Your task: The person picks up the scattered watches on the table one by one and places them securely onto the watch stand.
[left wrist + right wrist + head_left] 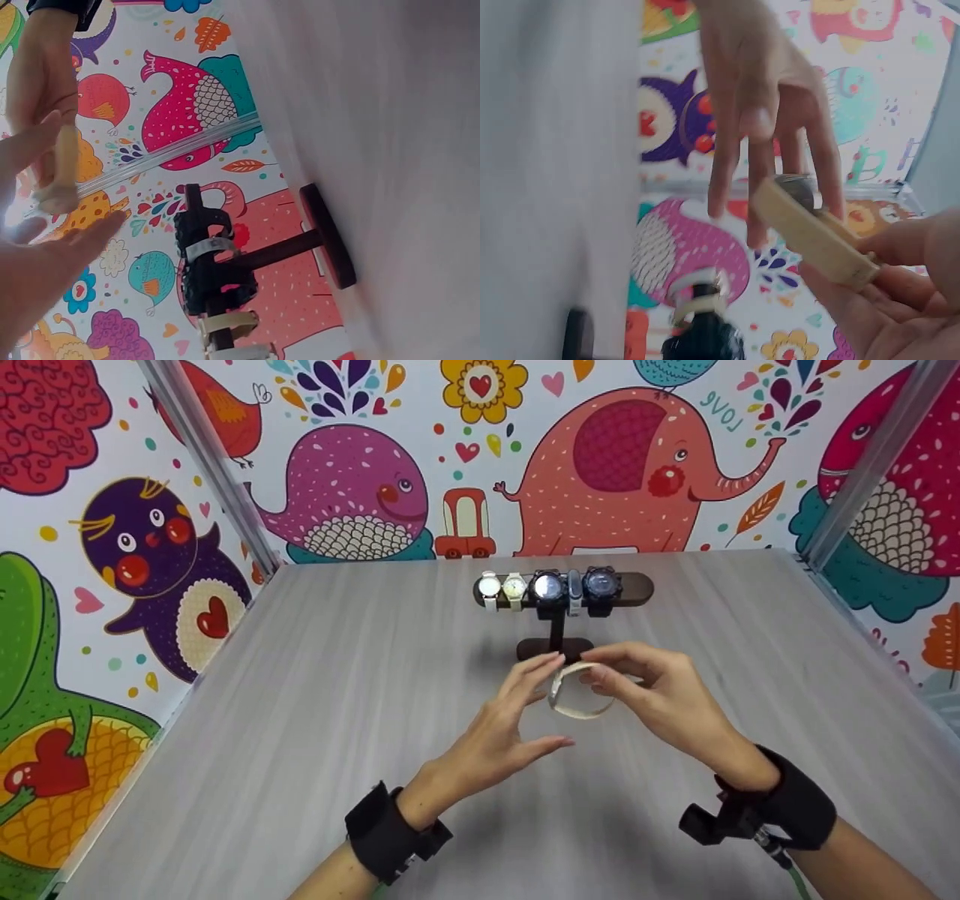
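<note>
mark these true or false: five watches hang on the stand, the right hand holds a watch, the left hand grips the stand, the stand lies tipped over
Five watches hang on the stand: true.
The right hand holds a watch: true, it pinches the pale strap.
The left hand grips the stand: false, its straight fingers reach to the held watch, short of the stand.
The stand lies tipped over: false, it stands upright on the table.

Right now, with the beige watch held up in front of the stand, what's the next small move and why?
Probably close the left hand on the strap: the right hand pinches the beige watch above the table, and the left hand's straight fingers only touch it. The stand behind holds five watches, its bar's right end bare.
</note>
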`<state>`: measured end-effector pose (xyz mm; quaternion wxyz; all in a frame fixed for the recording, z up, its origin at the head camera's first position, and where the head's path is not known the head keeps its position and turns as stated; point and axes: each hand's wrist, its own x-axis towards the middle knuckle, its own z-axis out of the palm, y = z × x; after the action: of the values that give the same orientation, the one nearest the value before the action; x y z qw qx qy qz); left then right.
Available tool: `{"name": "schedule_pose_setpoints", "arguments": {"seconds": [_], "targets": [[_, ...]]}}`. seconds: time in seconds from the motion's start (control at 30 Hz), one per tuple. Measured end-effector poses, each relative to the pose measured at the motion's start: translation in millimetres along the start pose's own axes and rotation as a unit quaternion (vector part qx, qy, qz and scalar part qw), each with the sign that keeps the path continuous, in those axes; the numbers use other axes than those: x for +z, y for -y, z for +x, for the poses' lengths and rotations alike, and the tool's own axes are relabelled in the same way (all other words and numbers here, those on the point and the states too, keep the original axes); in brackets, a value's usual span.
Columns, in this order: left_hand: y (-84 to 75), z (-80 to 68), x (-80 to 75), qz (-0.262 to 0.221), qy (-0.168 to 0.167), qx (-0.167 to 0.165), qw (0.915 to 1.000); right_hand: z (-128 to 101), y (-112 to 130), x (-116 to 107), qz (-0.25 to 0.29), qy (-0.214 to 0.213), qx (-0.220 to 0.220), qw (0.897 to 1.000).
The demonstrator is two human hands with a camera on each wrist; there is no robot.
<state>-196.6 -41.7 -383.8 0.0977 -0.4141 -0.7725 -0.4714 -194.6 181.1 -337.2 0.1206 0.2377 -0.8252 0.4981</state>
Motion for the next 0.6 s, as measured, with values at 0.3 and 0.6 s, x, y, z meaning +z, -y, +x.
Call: {"name": "schedule_pose_setpoints", "arguments": {"seconds": [0.3,0.6], "targets": [[-6.3,4.4,-7.7,-0.039,-0.081,0.107,0.9902,1.7,12.2,1.2,0.134,-0.012,-0.034,0.990],[-11.6,8.8,-12.3,-0.003,-0.117,0.160,0.9801,-2.3,3.0,4.1,0.194,0.017,-0.047,0.980]]}}
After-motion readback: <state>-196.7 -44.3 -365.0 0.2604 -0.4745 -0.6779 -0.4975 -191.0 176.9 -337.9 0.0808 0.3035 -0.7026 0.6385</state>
